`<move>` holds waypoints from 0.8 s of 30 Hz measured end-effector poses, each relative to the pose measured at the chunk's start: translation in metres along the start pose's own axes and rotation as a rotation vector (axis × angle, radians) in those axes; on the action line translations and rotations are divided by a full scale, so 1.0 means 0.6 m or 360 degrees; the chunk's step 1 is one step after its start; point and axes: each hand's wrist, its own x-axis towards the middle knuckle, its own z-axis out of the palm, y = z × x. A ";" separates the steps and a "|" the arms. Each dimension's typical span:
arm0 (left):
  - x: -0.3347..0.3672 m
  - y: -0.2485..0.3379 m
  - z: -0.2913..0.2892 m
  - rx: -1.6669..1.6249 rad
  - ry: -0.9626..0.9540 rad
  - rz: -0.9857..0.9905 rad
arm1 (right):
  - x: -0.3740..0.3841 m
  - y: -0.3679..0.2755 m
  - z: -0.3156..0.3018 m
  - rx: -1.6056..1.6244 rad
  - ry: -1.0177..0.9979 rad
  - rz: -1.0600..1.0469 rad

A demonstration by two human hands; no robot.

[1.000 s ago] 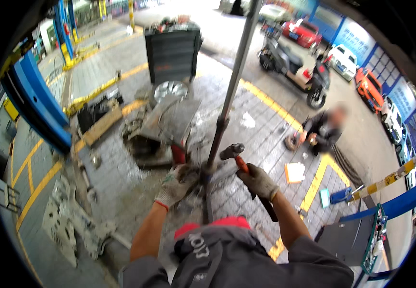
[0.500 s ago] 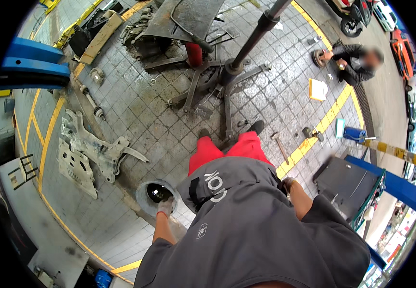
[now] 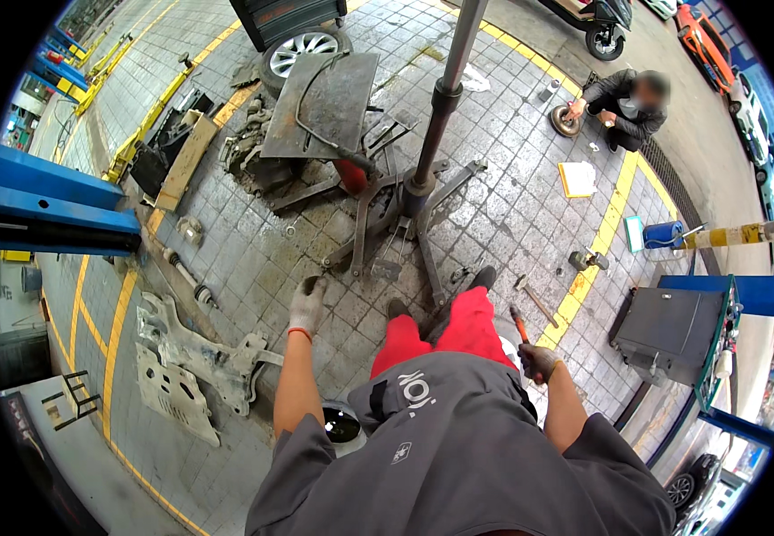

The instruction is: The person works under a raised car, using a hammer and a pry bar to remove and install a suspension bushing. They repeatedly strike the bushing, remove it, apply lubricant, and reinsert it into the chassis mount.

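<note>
My left hand (image 3: pixel 307 305), in a pale work glove with an orange cuff, is raised over the paved floor. Its fingers are loosely bent and apart, and no object shows in them. The round metal rim with a dark middle (image 3: pixel 342 425) lies beside my left forearm, partly hidden by my shirt. My right hand (image 3: pixel 541 363), in a dark, dirty glove, is closed around a tool with an orange handle (image 3: pixel 520 328). The tool's dark tip points away from me; its kind is unclear. Beyond it a hammer (image 3: pixel 537 301) lies on the floor.
A stand with splayed legs and an upright post (image 3: pixel 418 183) stands ahead. Subframe parts (image 3: pixel 201 362) and a drive shaft (image 3: pixel 188 278) lie left. A cordless power tool (image 3: pixel 589 260) and a grey cabinet (image 3: pixel 668 326) are right. A person (image 3: pixel 628 107) crouches at far right.
My left hand has left the round metal part and moved up and forward. My right hand has come out from beside my body with the orange-handled tool. The view has shifted.
</note>
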 end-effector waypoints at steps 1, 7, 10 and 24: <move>0.004 -0.015 0.013 0.0013 -0.0071 0.0059 | -0.004 -0.028 0.002 -0.0185 -0.0021 0.0089; -0.097 -0.119 0.052 0.0267 -0.0208 -0.0105 | -0.163 -0.189 0.200 -0.0901 -0.0073 -0.0373; -0.198 -0.254 0.036 0.0254 -0.0128 -0.0396 | -0.229 -0.269 0.278 -0.1028 -0.0133 -0.0682; -0.485 -0.413 0.007 -0.0785 0.0623 -0.1078 | -0.313 -0.596 0.764 -0.0478 -0.0656 -0.1548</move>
